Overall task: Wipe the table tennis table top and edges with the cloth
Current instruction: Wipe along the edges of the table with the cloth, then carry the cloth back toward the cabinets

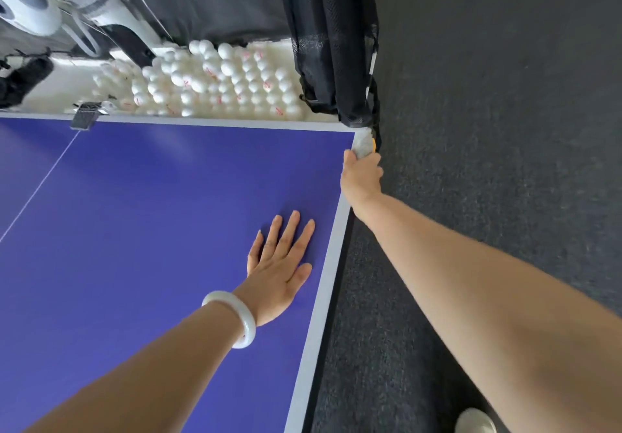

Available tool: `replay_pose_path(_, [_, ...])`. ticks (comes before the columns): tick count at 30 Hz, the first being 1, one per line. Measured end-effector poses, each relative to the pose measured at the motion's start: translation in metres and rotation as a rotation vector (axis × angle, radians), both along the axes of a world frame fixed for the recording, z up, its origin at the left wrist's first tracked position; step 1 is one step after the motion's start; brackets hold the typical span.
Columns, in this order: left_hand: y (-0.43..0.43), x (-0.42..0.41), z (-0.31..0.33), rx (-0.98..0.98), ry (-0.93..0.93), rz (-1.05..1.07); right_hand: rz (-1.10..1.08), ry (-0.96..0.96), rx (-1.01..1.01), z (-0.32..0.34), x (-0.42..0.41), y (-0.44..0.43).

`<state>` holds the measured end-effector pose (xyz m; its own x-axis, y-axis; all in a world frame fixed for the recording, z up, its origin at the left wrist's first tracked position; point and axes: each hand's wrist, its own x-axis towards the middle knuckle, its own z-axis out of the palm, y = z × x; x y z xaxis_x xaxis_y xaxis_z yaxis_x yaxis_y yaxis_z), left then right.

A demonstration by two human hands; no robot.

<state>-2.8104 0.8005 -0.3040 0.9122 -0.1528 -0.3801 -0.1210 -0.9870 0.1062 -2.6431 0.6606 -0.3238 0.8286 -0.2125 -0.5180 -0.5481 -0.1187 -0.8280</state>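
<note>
The blue table tennis table (151, 203) fills the left and centre, with a pale border along its far and right edges. My left hand (279, 271), a white bangle on its wrist, lies flat with straight fingers on the blue top near the right edge. My right hand (361, 177) reaches along the right edge to the far right corner and grips a white and yellow cloth (365, 143), which is pressed against that corner. Most of the cloth is hidden by my fingers.
A white tray holding several white balls (218, 82) sits just beyond the far edge. Black netting (336, 45) hangs down at the far right corner. A metal clamp (85, 116) grips the far edge. Dark carpet (488, 129) lies to the right, with a shoe (474, 421) at the bottom.
</note>
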Motion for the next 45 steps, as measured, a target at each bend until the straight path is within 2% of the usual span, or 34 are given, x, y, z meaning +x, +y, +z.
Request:
replay_pose_path(4, [-0.001, 0.001, 0.001, 0.024, 0.021, 0.01, -0.091, 0.017, 0.006, 0.0, 0.01, 0.007])
replay_pose_path(7, [-0.003, -0.001, 0.0, 0.051, 0.02, 0.018, -0.031, -0.061, 0.028, 0.003, -0.011, 0.006])
replay_pose_path(14, [-0.002, 0.003, -0.006, 0.098, 0.016, 0.034, 0.272, 0.068, 0.007, 0.007, -0.145, 0.006])
replay_pose_path(18, [-0.003, 0.005, -0.002, 0.114, 0.034, 0.034, 0.531, 0.078, -0.083, 0.014, -0.217, -0.004])
replay_pose_path(21, [-0.015, 0.007, 0.014, 0.104, 0.098, 0.07, 0.778, 0.126, 0.019, 0.034, -0.24, -0.046])
replay_pose_path(22, [-0.022, 0.006, 0.027, 0.077, 0.118, 0.102, 0.802, 0.143, 0.064, 0.047, -0.242, -0.064])
replay_pose_path(24, [-0.038, 0.002, 0.053, -0.064, 0.173, 0.221, 0.721, 0.145, 0.152, 0.071, -0.241, -0.098])
replay_pose_path(27, [-0.068, -0.03, 0.102, -0.501, 0.23, 0.492, 0.465, 0.158, 0.409, 0.12, -0.242, -0.139])
replay_pose_path(29, [-0.096, -0.047, 0.13, -0.752, 0.297, 0.629, 0.382, 0.133, 0.488, 0.148, -0.243, -0.158])
replay_pose_path(33, [-0.148, -0.077, 0.175, -1.177, 0.392, 0.783, 0.27, -0.024, 0.324, 0.199, -0.255, -0.184])
replay_pose_path(36, [-0.171, -0.083, 0.19, -1.463, 0.369, 0.75, 0.176, -0.119, 0.215, 0.222, -0.256, -0.208])
replay_pose_path(38, [-0.185, -0.076, 0.2, -1.534, 0.248, 0.71, 0.143, -0.186, 0.122, 0.233, -0.249, -0.231])
replay_pose_path(41, [-0.207, -0.057, 0.204, -1.379, 0.044, 0.7, 0.085, -0.185, -0.109, 0.226, -0.238, -0.265])
replay_pose_path(43, [-0.224, -0.044, 0.202, -1.318, 0.019, 0.703, 0.025, -0.091, -0.125, 0.212, -0.23, -0.284])
replay_pose_path(45, [-0.248, -0.015, 0.209, -1.283, -0.028, 0.611, -0.001, -0.08, -0.068, 0.208, -0.21, -0.305])
